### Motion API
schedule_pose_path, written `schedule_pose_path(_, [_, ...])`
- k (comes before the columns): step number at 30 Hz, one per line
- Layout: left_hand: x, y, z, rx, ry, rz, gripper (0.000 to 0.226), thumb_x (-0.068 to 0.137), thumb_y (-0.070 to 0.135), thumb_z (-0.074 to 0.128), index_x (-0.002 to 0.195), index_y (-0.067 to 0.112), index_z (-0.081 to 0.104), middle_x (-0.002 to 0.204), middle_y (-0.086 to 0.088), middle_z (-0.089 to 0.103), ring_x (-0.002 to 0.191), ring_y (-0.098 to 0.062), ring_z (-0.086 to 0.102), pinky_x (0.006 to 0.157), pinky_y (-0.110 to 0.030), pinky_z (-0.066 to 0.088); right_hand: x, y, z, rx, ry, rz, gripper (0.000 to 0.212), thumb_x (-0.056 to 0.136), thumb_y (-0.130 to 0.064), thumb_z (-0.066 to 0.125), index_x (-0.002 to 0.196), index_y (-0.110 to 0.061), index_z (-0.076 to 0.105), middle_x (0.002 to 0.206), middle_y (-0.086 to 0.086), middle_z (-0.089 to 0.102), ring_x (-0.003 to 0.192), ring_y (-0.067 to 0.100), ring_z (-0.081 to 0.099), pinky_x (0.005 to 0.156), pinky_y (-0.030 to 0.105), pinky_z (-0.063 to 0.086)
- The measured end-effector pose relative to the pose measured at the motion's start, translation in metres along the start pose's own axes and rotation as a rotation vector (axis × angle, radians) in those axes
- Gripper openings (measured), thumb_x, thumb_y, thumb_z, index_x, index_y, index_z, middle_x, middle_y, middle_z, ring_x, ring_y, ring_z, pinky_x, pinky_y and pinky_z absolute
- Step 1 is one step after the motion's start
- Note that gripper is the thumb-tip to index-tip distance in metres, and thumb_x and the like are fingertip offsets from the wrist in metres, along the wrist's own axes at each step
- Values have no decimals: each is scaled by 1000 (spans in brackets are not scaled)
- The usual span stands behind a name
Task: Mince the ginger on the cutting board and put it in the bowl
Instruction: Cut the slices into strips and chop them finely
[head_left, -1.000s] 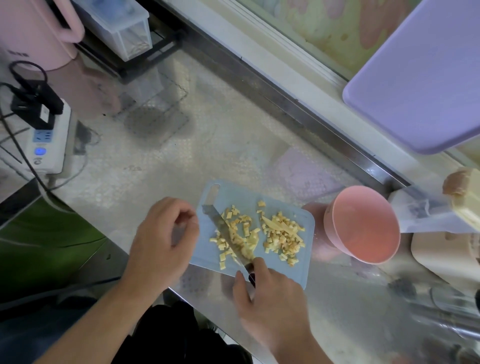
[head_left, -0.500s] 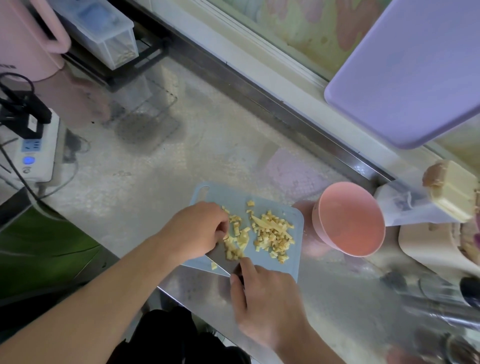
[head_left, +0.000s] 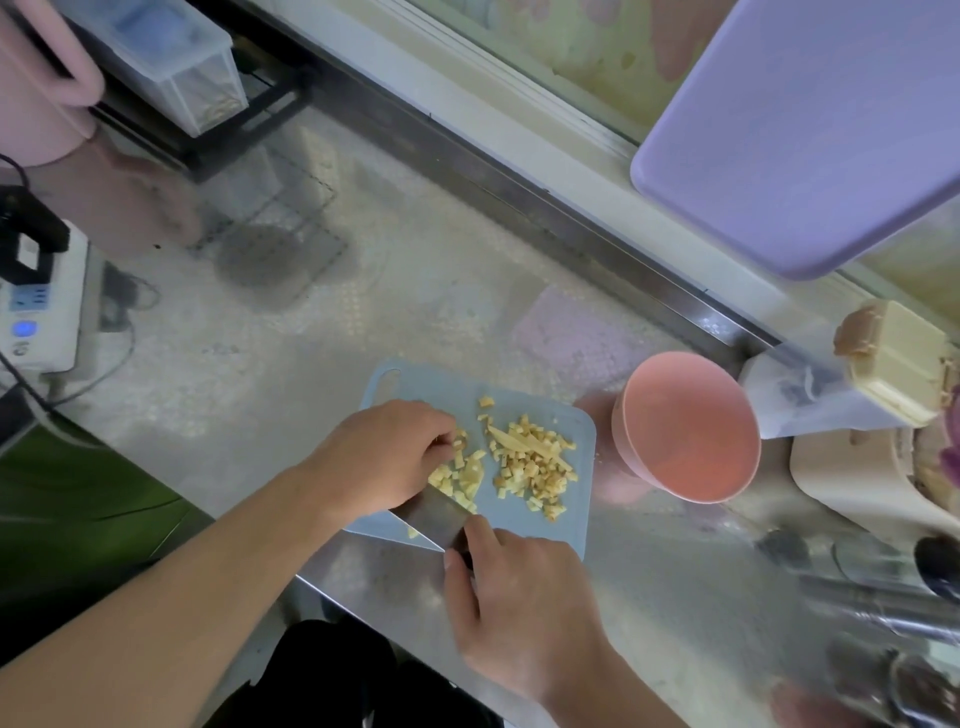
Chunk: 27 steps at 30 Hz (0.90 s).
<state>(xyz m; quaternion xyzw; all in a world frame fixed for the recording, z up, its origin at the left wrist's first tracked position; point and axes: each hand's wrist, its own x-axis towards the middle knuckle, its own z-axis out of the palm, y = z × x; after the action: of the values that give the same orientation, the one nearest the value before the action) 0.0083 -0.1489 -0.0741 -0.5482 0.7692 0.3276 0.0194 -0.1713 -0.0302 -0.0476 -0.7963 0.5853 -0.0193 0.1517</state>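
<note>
A small light-blue cutting board (head_left: 524, 410) lies at the front edge of the steel counter. Chopped ginger (head_left: 530, 467) covers it in two heaps, with a few longer slivers in the right heap. My right hand (head_left: 519, 608) grips the handle of a knife (head_left: 434, 517), whose blade lies low over the board's near edge beside the left heap. My left hand (head_left: 384, 457) sits with curled fingers over the blade's far end and the left heap; whether it pinches any pieces is hidden. An empty pink bowl (head_left: 685, 421) stands just right of the board.
A lilac board (head_left: 810, 130) leans against the window at the upper right. A cream container (head_left: 893, 358) and blurred metal utensils (head_left: 883, 613) crowd the right side. A power strip (head_left: 36, 312), a pink kettle and a clear box on a black rack sit at the left.
My left hand has moved from the board's left edge onto the blade and the left heap. The knife has swung lower toward the board's near edge.
</note>
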Motion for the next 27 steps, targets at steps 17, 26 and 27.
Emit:
schedule_pose_path(17, [-6, 36, 47, -50, 229, -83, 15, 94, 42, 67, 99, 28, 67, 95, 12, 55, 96, -16, 59, 76, -31, 46, -21, 52, 0, 923, 120, 746, 39, 103, -27, 45, 71, -6, 37, 59, 14, 38, 55, 21, 36, 53, 38, 30])
schedule_pose_path(26, [-5, 50, 65, 230, 282, -167, 36, 96, 47, 64, 118, 19, 67, 115, -1, 65, 110, -24, 59, 96, -37, 48, -27, 53, 2, 919, 144, 718, 48, 91, -48, 39, 72, -4, 39, 67, 28, 43, 55, 23, 38, 55, 37, 32])
schedule_pose_path(27, [-5, 50, 65, 212, 288, -157, 31, 96, 43, 64, 116, 19, 67, 113, -1, 65, 108, -24, 59, 94, -37, 49, -27, 53, 2, 927, 146, 717, 48, 91, -48, 39, 73, -4, 40, 67, 28, 43, 55, 23, 38, 55, 37, 31])
